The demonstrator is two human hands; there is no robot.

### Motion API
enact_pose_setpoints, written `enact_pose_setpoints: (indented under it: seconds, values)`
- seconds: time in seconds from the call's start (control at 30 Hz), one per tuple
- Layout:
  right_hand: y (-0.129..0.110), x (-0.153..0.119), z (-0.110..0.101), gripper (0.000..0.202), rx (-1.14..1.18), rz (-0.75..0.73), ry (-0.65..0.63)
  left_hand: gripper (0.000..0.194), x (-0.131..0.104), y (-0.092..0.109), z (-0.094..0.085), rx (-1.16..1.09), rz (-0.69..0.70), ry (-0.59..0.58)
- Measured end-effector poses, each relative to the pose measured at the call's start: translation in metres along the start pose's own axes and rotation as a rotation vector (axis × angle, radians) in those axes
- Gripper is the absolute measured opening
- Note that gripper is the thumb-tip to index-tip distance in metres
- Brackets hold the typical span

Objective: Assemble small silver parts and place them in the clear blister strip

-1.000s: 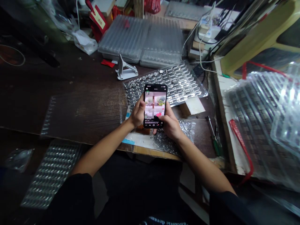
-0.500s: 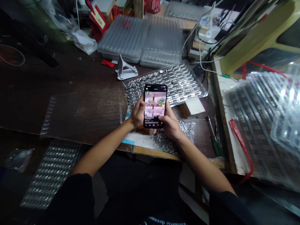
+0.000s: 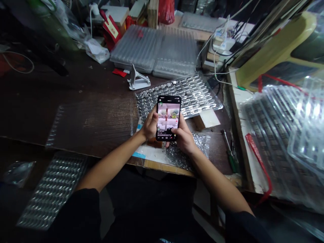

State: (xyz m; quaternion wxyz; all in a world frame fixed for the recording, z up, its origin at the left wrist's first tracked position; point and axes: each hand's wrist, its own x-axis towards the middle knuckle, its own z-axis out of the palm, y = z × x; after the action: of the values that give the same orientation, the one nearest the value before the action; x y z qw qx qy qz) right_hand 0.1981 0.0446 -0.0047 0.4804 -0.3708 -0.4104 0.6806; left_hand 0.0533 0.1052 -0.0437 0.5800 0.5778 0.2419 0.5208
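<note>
A smartphone point(image 3: 168, 116) with a lit screen is held upright between both hands above the bench. My left hand point(image 3: 150, 127) grips its left edge, thumb along the side. On the right, my right hand point(image 3: 185, 136) wraps the lower corner, its thumb over the bottom of the screen. Behind the phone lies a clear tray point(image 3: 197, 91) filled with rows of small shiny metal parts. Below my right hand sits a heap of small metal pieces point(image 3: 202, 143) on a plastic bag. A white phone stand point(image 3: 138, 80) stands empty to the upper left.
Stacked clear plastic trays point(image 3: 136, 47) stand at the back. A screwdriver point(image 3: 230, 155) lies to the right, near a white block point(image 3: 209, 118). More trays point(image 3: 273, 135) with red strapping are piled at far right. Another tray point(image 3: 53, 189) sits low at left.
The view has tilted slightly, so the bench and phone appear a little lower. Both hands keep the same hold on the phone.
</note>
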Motion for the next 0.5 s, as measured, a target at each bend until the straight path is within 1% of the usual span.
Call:
enact_pose_setpoints:
  seconds: [0.13,0.3,0.5]
  values:
    - [0.0003,0.0008,-0.0006,0.073,0.002,0.000,0.002,0.079,-0.0005,-0.0014,0.0005,0.009,0.001,0.007]
    - [0.0010,0.0009,-0.0021,0.077,-0.009,0.005,0.006,0.076,-0.0005,0.0000,0.0012,0.072,0.038,0.044]
    - [0.0019,0.0006,-0.0031,0.080,-0.010,0.007,-0.007,0.080,-0.0016,-0.0013,0.0008,0.024,-0.003,0.014]
